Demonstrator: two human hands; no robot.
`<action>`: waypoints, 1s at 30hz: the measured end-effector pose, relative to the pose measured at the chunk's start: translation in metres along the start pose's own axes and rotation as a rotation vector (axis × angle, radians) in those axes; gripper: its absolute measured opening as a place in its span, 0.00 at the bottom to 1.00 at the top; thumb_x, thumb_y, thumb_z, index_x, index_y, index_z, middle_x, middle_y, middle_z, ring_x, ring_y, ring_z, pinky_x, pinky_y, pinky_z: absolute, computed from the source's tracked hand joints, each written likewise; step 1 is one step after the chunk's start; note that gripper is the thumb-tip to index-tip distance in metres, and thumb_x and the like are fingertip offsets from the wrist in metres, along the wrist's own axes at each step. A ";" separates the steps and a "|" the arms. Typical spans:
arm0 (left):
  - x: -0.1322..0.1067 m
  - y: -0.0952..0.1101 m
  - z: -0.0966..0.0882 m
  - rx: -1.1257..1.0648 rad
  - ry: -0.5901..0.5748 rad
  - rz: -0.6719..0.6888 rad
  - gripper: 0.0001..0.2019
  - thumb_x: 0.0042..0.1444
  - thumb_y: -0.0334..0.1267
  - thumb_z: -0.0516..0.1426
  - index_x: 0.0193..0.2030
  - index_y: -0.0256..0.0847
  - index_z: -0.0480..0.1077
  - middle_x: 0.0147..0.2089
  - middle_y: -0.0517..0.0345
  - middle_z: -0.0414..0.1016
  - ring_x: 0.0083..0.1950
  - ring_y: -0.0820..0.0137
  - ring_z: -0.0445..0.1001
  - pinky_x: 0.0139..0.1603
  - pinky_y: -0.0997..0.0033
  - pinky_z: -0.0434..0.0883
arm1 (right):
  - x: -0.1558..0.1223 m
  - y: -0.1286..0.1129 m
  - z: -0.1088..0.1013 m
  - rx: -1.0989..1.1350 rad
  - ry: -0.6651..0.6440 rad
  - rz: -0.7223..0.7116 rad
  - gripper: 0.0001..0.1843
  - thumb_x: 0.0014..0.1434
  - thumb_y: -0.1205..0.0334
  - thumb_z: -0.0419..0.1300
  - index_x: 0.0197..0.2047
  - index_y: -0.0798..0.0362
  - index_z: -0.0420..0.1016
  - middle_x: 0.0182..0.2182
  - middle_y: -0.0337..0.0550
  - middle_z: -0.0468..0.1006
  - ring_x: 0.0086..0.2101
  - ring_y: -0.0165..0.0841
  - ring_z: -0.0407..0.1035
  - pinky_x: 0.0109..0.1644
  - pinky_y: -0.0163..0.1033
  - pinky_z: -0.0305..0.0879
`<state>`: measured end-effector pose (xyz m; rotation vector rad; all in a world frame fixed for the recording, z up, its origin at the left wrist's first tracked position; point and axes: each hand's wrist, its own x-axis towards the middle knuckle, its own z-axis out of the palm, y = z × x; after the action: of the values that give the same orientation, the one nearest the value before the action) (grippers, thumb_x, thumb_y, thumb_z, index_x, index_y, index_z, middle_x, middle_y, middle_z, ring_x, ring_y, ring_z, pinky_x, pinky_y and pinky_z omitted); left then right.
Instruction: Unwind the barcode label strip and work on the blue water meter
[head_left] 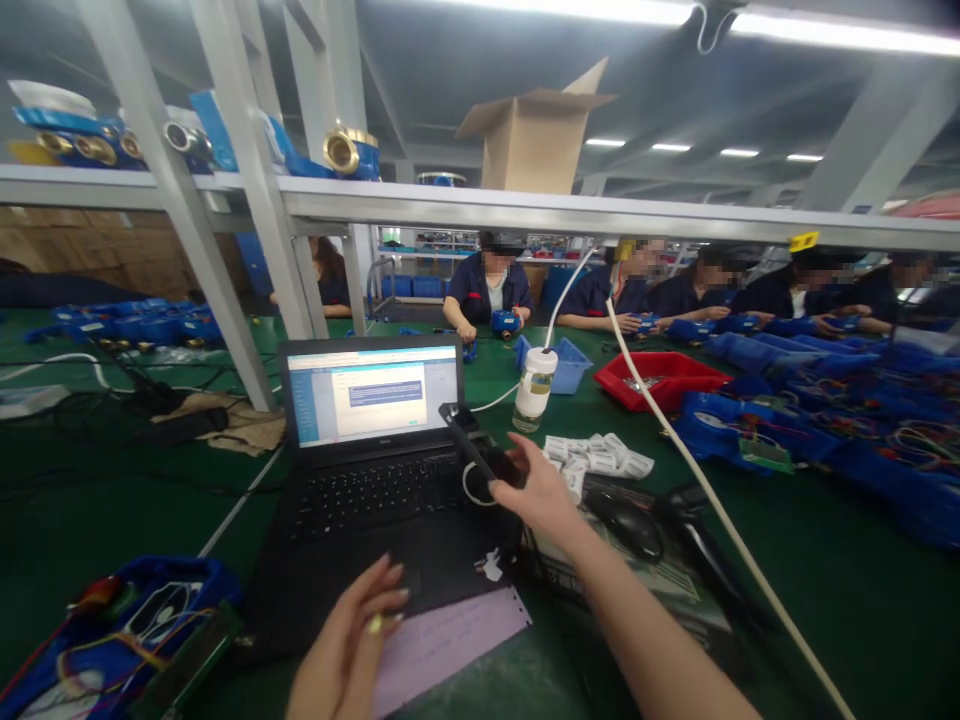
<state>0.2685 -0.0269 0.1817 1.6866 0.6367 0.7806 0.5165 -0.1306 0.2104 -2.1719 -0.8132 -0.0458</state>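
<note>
My right hand [541, 492] holds a black handheld scanner [474, 442] over the right side of an open black laptop [375, 470]. The scanner's head tilts up toward the laptop's lit screen [371, 392]. My left hand [352, 640] rests with fingers loosely apart on the laptop's front edge, touching a pink paper sheet [450, 640]. It holds nothing. A blue device with loose coloured wires [112, 640] lies at the lower left, apart from both hands.
A black mouse [634, 522], white labels [596, 455] and a clear jar [535, 388] sit to the right. A white hose [720, 510] crosses the green table. A red tray [660, 378], blue housings [825, 420] and several seated workers fill the far side.
</note>
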 end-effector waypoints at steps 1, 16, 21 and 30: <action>0.012 0.000 0.015 -0.045 -0.048 -0.015 0.25 0.52 0.59 0.53 0.53 0.52 0.67 0.50 0.54 0.74 0.46 0.58 0.74 0.43 0.59 0.76 | -0.016 -0.003 0.007 0.040 0.043 -0.089 0.40 0.45 0.54 0.59 0.61 0.55 0.55 0.47 0.47 0.71 0.46 0.39 0.67 0.52 0.43 0.64; 0.080 -0.021 0.063 -0.411 -0.438 -0.192 0.31 0.49 0.58 0.58 0.52 0.34 0.66 0.35 0.51 0.73 0.30 0.69 0.69 0.28 0.72 0.66 | -0.052 0.011 0.035 0.584 0.007 -0.410 0.28 0.59 0.58 0.51 0.63 0.49 0.52 0.54 0.50 0.63 0.52 0.40 0.61 0.50 0.44 0.66; 0.079 -0.021 0.066 -0.365 -0.498 -0.186 0.31 0.48 0.59 0.58 0.51 0.35 0.68 0.35 0.52 0.73 0.31 0.69 0.67 0.30 0.72 0.66 | -0.050 0.011 0.036 0.508 0.082 -0.224 0.39 0.49 0.61 0.60 0.63 0.51 0.51 0.52 0.51 0.66 0.46 0.39 0.65 0.44 0.44 0.68; 0.080 -0.022 0.068 -0.423 -0.459 -0.200 0.28 0.48 0.55 0.60 0.48 0.34 0.69 0.29 0.56 0.69 0.28 0.72 0.64 0.26 0.75 0.62 | -0.045 0.014 0.029 0.580 0.094 -0.299 0.18 0.58 0.61 0.51 0.51 0.51 0.70 0.46 0.48 0.73 0.46 0.37 0.67 0.42 0.40 0.70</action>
<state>0.3709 -0.0031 0.1625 1.3222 0.2855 0.3329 0.4824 -0.1409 0.1678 -1.4864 -0.9526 -0.0537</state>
